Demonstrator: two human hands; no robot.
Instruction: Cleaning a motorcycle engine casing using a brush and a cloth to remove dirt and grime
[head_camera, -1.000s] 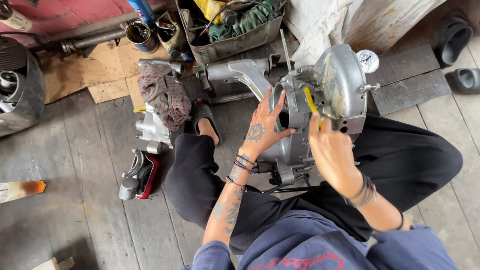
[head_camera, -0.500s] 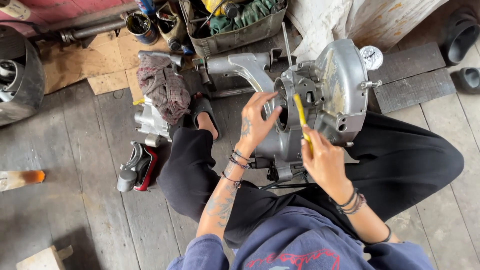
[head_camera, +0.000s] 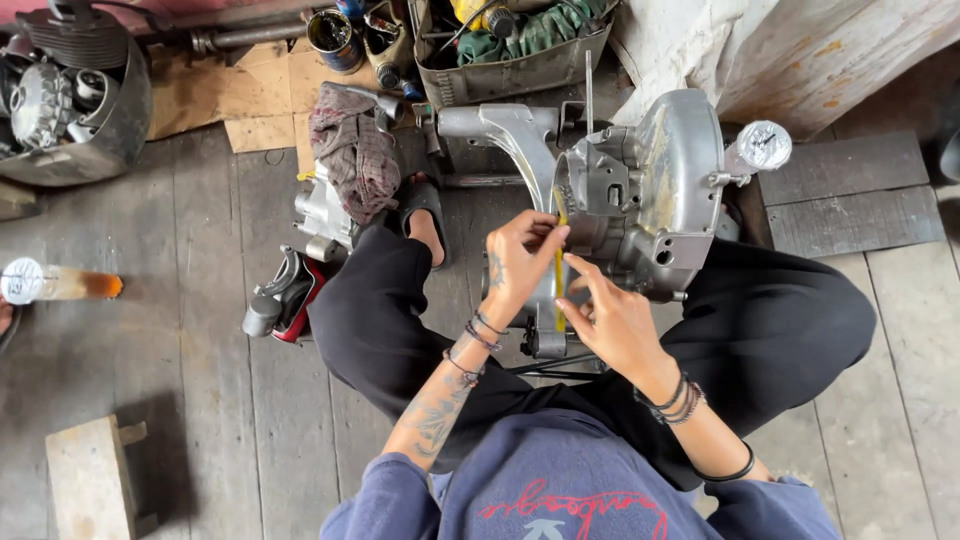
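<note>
I sit on a plank floor with a silver engine casing (head_camera: 660, 190) standing between my legs. A thin yellow tool (head_camera: 559, 275) runs upright along the casing's left edge. My left hand (head_camera: 520, 260) is curled against that edge, its fingertips pinching the tool near the top. My right hand (head_camera: 615, 325) sits just below and to the right, thumb and fingers on the tool's lower part, index finger stretched toward the casing. A grey cast arm (head_camera: 500, 125) of the engine reaches left behind my hands.
A checked rag (head_camera: 352, 150) lies over a smaller metal part by my left foot. A red and black part (head_camera: 285, 300) lies beside my knee. A tin can (head_camera: 330, 35), a tool tray (head_camera: 510, 60), a dark engine tub (head_camera: 80, 110), a bottle (head_camera: 55, 283), a wooden block (head_camera: 90, 480).
The yellow tool has swung from slanting over the casing to upright at its left edge. My left hand has slid from the casing's face to the tool's top; my right hand has dropped lower.
</note>
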